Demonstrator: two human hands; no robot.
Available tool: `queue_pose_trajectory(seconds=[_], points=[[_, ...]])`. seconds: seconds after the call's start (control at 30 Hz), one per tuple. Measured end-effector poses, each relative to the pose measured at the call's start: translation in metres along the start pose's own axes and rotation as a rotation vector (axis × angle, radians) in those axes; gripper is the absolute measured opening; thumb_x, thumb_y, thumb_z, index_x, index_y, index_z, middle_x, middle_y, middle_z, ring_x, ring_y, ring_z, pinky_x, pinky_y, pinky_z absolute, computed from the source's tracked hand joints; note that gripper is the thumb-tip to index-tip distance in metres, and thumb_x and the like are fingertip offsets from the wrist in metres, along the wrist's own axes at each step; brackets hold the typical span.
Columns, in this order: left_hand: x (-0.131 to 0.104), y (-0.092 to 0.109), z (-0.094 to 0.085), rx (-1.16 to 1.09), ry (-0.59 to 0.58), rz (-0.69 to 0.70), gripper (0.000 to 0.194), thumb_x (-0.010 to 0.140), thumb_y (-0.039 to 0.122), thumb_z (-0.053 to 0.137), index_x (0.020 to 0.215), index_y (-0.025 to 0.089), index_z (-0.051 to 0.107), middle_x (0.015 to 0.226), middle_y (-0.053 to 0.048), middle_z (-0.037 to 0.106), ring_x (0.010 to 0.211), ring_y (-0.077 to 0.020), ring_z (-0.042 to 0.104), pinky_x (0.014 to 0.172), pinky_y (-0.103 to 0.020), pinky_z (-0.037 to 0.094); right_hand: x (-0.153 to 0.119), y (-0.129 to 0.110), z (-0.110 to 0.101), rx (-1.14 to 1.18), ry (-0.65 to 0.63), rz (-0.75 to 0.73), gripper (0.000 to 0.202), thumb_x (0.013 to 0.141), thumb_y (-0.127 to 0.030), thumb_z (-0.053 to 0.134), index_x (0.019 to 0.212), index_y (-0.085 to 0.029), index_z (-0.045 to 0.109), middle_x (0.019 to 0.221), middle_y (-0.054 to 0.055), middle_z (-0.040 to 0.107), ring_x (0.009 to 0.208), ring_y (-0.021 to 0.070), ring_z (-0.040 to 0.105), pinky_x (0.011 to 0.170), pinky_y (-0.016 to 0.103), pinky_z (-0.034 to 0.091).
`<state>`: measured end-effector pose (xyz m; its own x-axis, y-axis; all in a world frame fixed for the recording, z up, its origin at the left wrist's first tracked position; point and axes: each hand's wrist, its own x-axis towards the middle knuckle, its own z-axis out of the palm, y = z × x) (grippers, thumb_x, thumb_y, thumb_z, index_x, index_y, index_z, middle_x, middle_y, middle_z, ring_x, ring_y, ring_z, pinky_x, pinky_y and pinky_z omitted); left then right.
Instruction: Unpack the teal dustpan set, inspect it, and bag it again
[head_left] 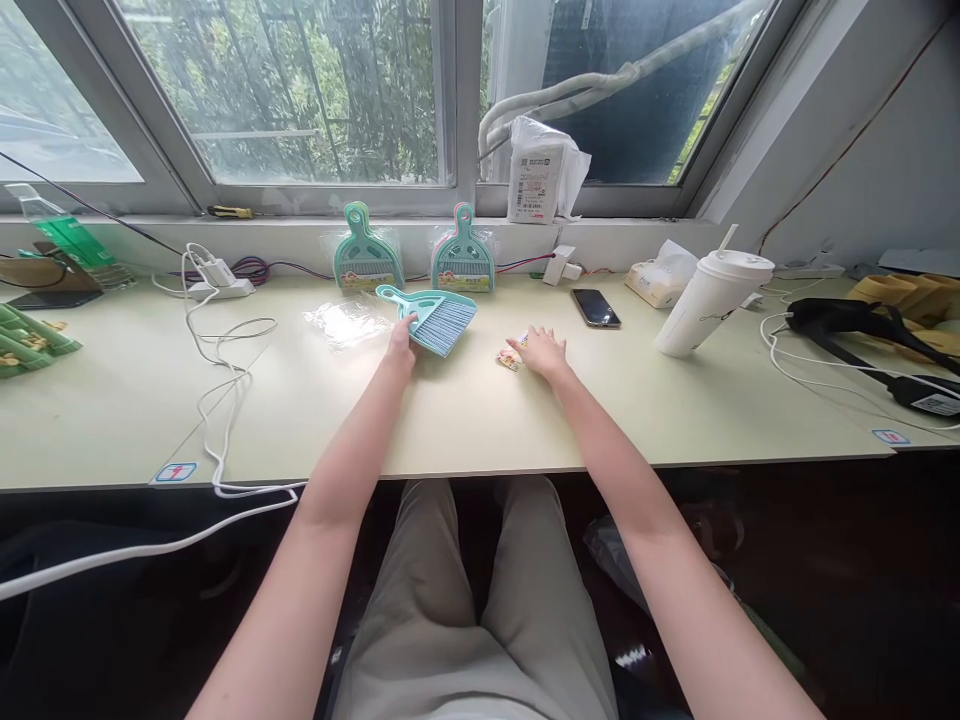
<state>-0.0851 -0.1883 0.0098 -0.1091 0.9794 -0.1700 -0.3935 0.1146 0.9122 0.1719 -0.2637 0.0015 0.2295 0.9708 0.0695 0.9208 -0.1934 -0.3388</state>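
Observation:
My left hand (402, 340) is closed on the left side of a mint-green mini dustpan (420, 302), which has a brush with grey-blue bristles (448, 326) nested in it. The set is tilted, its handle pointing to the far left. Over a small colourful printed card (508, 359) lies my right hand (543, 352), fingers stretched out and apart, touching or just above the card; part of the card is hidden beneath them. A crumpled clear plastic wrapper (347, 324) rests on the table left of the dustpan.
Two packaged dustpan sets, a left one (367, 255) and a right one (463, 255), lean against the window wall. On the right are a phone (596, 308), a tissue pack (664, 275), a tilted white cup (712, 300) and black straps (862, 340). White cables (225, 375) cross the table's left side.

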Motion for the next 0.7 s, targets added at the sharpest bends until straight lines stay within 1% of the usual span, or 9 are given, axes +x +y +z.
queue_pose_trajectory(seconds=[0.07,0.17,0.27,0.37,0.4,0.47,0.57,0.63,0.7], points=[[0.001,0.0,-0.001,-0.042,0.019,-0.013,0.023,0.08,0.024,0.063,0.103,0.021,0.059,0.071,0.0,0.063,0.067,-0.0128,0.064,0.062,-0.022,0.055,0.0,0.001,-0.004,-0.029,-0.028,0.047,0.062,0.09,-0.054,0.05,0.133,-0.01,0.052,0.147,0.027,0.043,0.139,0.0381,0.035,0.11,0.06,0.023],[0.001,0.001,-0.001,-0.129,0.049,-0.056,0.013,0.083,0.019,0.06,0.096,0.018,0.059,0.069,0.001,0.062,0.062,-0.0097,0.061,0.059,-0.019,0.052,-0.004,0.0,-0.006,-0.056,-0.019,0.015,0.043,0.091,-0.045,0.053,0.12,-0.014,0.063,0.135,0.023,0.056,0.127,0.0335,0.051,0.103,0.049,0.036],[0.0,0.001,0.0,-0.144,0.047,-0.071,0.008,0.085,0.017,0.058,0.092,0.018,0.057,0.072,0.001,0.062,0.06,-0.0083,0.06,0.057,-0.018,0.051,-0.008,-0.006,-0.004,-0.062,0.045,-0.029,0.034,0.092,-0.039,0.052,0.114,-0.017,0.066,0.123,0.018,0.064,0.121,0.0295,0.055,0.1,0.044,0.038],[-0.002,0.001,0.002,-0.124,0.017,-0.056,0.011,0.086,0.019,0.06,0.096,0.019,0.056,0.078,0.001,0.063,0.063,-0.0094,0.062,0.06,-0.021,0.053,-0.008,-0.012,-0.004,0.025,0.103,-0.018,0.034,0.092,-0.04,0.053,0.112,-0.018,0.068,0.12,0.016,0.067,0.119,0.0282,0.057,0.098,0.04,0.039],[-0.003,0.0,0.003,-0.117,-0.005,-0.046,0.013,0.086,0.022,0.061,0.098,0.02,0.056,0.081,0.0,0.063,0.066,-0.0102,0.063,0.063,-0.022,0.054,-0.006,-0.013,-0.005,0.095,0.138,-0.004,0.036,0.092,-0.043,0.052,0.114,-0.018,0.068,0.121,0.016,0.067,0.118,0.0279,0.058,0.096,0.039,0.041],[-0.006,0.0,0.007,-0.107,-0.072,-0.024,0.019,0.087,0.031,0.064,0.102,0.022,0.056,0.086,0.0,0.064,0.072,-0.012,0.065,0.068,-0.025,0.056,-0.004,-0.013,-0.009,0.275,0.248,-0.002,0.045,0.095,-0.048,0.045,0.123,-0.019,0.065,0.123,0.015,0.067,0.116,0.0277,0.059,0.092,0.036,0.044],[-0.013,-0.002,0.014,-0.099,-0.197,0.018,0.036,0.085,0.05,0.065,0.108,0.024,0.057,0.094,-0.002,0.065,0.087,-0.0154,0.066,0.076,-0.028,0.057,-0.002,-0.015,-0.015,0.5,0.467,-0.1,0.057,0.098,-0.054,0.029,0.135,-0.02,0.056,0.127,0.014,0.064,0.12,0.0285,0.057,0.094,0.039,0.046],[-0.019,-0.003,0.02,-0.102,-0.279,0.063,0.044,0.082,0.056,0.065,0.113,0.025,0.058,0.103,-0.004,0.066,0.097,-0.0178,0.065,0.082,-0.03,0.056,-0.005,-0.019,-0.017,0.545,0.602,-0.18,0.061,0.098,-0.055,0.02,0.14,-0.022,0.051,0.137,0.012,0.057,0.129,0.0281,0.051,0.101,0.043,0.043],[-0.026,-0.005,0.027,-0.114,-0.361,0.093,0.049,0.079,0.057,0.067,0.117,0.027,0.058,0.112,-0.004,0.065,0.106,-0.0202,0.063,0.087,-0.033,0.055,-0.011,-0.027,-0.016,0.514,0.688,-0.209,0.06,0.099,-0.052,0.016,0.146,-0.025,0.043,0.149,0.009,0.045,0.14,0.0262,0.038,0.109,0.046,0.036]])
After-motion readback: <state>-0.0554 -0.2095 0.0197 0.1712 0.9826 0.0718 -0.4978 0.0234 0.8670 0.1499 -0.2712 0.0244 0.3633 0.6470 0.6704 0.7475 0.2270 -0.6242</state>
